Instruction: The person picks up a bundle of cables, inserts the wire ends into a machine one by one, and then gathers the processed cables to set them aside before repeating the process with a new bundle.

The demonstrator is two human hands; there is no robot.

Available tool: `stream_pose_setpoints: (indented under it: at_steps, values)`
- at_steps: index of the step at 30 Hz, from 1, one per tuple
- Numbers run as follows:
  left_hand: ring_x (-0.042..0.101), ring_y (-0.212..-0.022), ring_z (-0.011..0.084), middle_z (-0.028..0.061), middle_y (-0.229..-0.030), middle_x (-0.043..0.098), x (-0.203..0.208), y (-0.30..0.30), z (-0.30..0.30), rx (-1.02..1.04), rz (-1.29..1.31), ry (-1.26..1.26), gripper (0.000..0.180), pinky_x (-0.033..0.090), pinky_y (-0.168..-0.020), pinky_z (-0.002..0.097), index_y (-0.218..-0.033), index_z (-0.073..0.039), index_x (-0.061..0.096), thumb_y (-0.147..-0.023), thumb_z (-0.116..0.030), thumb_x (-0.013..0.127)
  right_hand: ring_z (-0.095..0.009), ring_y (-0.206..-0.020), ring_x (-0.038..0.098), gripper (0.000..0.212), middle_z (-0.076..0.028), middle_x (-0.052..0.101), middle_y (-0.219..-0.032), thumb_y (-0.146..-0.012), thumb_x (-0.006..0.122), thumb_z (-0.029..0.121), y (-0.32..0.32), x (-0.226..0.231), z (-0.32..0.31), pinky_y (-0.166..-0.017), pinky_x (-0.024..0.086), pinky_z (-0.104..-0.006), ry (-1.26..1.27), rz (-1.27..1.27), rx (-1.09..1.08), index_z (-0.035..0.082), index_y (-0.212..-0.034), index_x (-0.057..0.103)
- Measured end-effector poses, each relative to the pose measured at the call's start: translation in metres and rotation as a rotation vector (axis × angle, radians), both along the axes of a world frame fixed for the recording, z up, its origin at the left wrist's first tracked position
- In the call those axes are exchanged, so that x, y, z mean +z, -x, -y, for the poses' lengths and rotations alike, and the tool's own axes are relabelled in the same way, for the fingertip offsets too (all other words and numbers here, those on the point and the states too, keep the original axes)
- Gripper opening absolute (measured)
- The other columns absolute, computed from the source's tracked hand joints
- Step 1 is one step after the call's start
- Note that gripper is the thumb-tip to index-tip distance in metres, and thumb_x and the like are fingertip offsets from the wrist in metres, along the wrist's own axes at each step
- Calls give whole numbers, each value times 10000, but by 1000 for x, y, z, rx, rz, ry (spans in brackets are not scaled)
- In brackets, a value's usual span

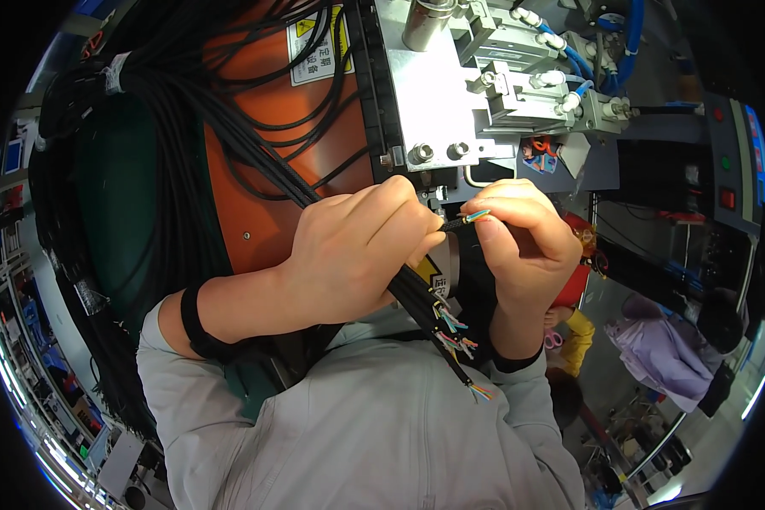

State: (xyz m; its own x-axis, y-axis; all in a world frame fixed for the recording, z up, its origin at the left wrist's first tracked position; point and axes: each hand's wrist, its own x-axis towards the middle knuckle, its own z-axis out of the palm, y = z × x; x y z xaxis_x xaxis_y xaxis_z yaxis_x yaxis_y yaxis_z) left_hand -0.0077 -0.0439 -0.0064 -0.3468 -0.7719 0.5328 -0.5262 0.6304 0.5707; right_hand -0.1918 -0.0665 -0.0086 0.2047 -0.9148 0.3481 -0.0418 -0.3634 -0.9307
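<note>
My left hand (353,246) is closed around a black cable (456,224), its fist facing right. From the cable's end stick out thin coloured wires (478,216), blue-green and yellow among them. My right hand (527,234) pinches these wires between thumb and forefinger. Below my left hand hangs a bundle of black cables (418,299), and their stripped ends fan out in several coloured wires (457,342). One cable end (479,392) reaches lower than the others, close to my grey jacket. The inside of my left fist is hidden.
Just ahead stands a metal machine (433,102) with pneumatic cylinders (527,98) and blue air hoses (633,42). Many long black cables (166,161) drape over an orange panel (268,229) at left. At lower right are a person's yellow sleeve (579,340) and a lilac cloth (663,353).
</note>
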Motion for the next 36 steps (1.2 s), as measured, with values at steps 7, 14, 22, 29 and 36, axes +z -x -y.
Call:
stream_pose_setpoints:
  at_steps: [7,14,22,29,36]
  values:
    - [497,-507,192,75,-664,493,4,0,-2,-4,42,-53,129,376,-420,293,-780,-13,566,-780,-95,666,-193,-686,620,141,-74,657,-744,-663,687,-31,6,16,6,-656,467,-277,142,-200,27,19,-795,679]
    - [520,-524,189,73,-686,515,1,0,1,-35,85,-9,125,387,-427,282,-791,-17,578,-771,-93,676,-205,-665,610,145,-67,634,-710,-628,696,-13,6,25,8,-642,469,-293,296,-406,-4,38,-759,657]
    - [537,-522,197,74,-662,550,4,-4,-2,-26,-50,-22,145,398,-425,282,-779,-2,583,-798,-109,679,-216,-697,605,230,-68,629,-776,-624,691,-19,-16,1,-5,-643,476,-297,-68,158,97,59,-838,656]
    - [436,-447,164,40,-619,441,4,-2,2,30,-206,15,155,350,-378,276,-718,-36,540,-781,-104,665,-219,-721,608,253,-74,632,-800,-649,679,-40,-19,7,-6,-662,479,-289,544,-197,-83,33,-891,664]
    - [436,-449,159,40,-630,434,3,-3,3,-11,-180,23,153,353,-380,277,-723,-39,542,-769,-104,672,-213,-707,614,195,-77,646,-766,-657,681,-46,-9,19,11,-662,486,-296,209,-68,100,5,-844,676]
